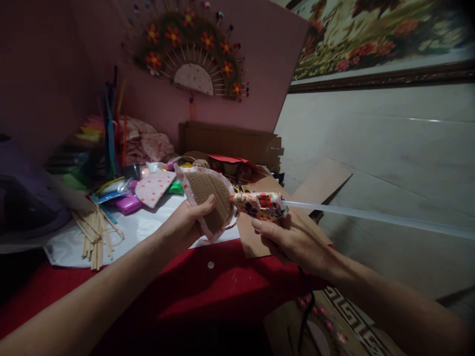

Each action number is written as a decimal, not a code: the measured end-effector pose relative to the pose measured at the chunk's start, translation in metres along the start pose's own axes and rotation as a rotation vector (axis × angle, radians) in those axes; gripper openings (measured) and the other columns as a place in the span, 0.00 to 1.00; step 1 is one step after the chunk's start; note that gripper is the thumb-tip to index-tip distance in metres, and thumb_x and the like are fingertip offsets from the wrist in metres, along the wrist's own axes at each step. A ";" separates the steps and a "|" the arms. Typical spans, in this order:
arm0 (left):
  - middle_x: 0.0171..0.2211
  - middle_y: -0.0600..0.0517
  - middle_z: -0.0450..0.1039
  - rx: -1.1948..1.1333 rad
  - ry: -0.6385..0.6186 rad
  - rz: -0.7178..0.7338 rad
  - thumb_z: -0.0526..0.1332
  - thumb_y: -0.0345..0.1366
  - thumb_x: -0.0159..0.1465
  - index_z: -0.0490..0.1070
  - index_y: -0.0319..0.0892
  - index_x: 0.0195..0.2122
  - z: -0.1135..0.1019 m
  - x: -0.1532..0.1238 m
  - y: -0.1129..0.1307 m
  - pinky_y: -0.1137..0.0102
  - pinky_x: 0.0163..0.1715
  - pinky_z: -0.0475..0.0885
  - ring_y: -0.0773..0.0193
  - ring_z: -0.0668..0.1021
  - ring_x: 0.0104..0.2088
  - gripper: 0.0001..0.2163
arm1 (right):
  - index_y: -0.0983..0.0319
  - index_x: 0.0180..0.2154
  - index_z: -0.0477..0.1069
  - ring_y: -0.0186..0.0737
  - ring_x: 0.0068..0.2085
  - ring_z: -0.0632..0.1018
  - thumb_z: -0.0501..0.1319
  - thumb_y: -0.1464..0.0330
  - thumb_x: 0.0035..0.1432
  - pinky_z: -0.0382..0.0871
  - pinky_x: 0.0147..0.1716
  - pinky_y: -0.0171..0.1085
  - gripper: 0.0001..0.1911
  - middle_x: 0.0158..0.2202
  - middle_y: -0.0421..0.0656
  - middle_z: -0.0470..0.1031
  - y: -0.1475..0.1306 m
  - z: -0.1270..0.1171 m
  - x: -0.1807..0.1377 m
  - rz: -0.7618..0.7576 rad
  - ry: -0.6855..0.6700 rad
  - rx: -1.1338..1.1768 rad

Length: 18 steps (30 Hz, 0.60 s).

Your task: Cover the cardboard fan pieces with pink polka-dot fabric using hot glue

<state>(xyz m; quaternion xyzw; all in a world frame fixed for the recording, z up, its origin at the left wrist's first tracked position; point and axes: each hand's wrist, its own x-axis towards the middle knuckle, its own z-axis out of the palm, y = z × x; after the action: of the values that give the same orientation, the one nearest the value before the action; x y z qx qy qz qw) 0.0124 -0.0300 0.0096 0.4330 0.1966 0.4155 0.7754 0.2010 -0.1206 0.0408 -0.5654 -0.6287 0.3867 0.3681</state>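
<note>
My left hand [193,217] pinches a half-round cardboard piece [211,193], thumb on its bare brown face. Pink dotted fabric is folded over the edge of that piece. In my right hand [282,232] is a hot glue gun [260,203] with a flowery covering, its nozzle at the right edge of the cardboard piece. A long clear glue stick [363,215] sticks out of the gun's back, and a dark cord hangs below. Whether the nozzle touches the fabric I cannot tell. A second dotted half-round piece [154,189] lies on the table beyond my left hand.
Wooden sticks [96,237] lie on white sheeting at the left. Purple and green packets [128,201], twine [200,163] and cardboard sheets [256,235] cover the table [178,296] with its red cloth. Behind stands a pink board with a decorated fan [193,79].
</note>
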 end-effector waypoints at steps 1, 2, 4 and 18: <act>0.41 0.44 0.77 0.002 -0.014 -0.004 0.63 0.34 0.59 0.72 0.38 0.43 0.000 0.000 0.000 0.66 0.39 0.73 0.57 0.79 0.38 0.12 | 0.60 0.19 0.57 0.27 0.16 0.57 0.55 0.57 0.59 0.47 0.14 0.31 0.21 0.14 0.34 0.56 0.000 0.000 0.000 -0.002 0.002 -0.003; 0.42 0.44 0.77 0.003 -0.031 -0.013 0.63 0.35 0.59 0.72 0.38 0.44 -0.001 0.000 0.000 0.65 0.39 0.73 0.56 0.79 0.39 0.12 | 0.60 0.19 0.57 0.27 0.16 0.57 0.55 0.57 0.59 0.47 0.14 0.31 0.21 0.15 0.34 0.56 0.000 0.000 0.000 -0.005 0.005 -0.005; 0.42 0.43 0.77 0.004 -0.056 -0.032 0.62 0.35 0.60 0.72 0.38 0.44 -0.001 0.000 0.000 0.65 0.38 0.73 0.55 0.79 0.40 0.12 | 0.60 0.20 0.58 0.27 0.16 0.57 0.55 0.57 0.59 0.48 0.14 0.31 0.20 0.15 0.34 0.57 0.000 0.000 0.000 -0.016 0.019 0.007; 0.40 0.43 0.75 0.066 -0.024 -0.090 0.62 0.35 0.59 0.71 0.38 0.44 -0.001 -0.002 0.001 0.59 0.39 0.72 0.54 0.77 0.38 0.13 | 0.60 0.20 0.58 0.28 0.17 0.56 0.55 0.57 0.59 0.48 0.14 0.31 0.20 0.15 0.34 0.56 -0.002 -0.001 0.001 -0.049 -0.001 0.040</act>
<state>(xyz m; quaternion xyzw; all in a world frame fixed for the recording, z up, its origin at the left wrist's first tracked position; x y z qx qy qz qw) 0.0104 -0.0311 0.0095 0.4542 0.2203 0.3683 0.7807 0.2012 -0.1198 0.0432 -0.5420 -0.6347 0.3905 0.3886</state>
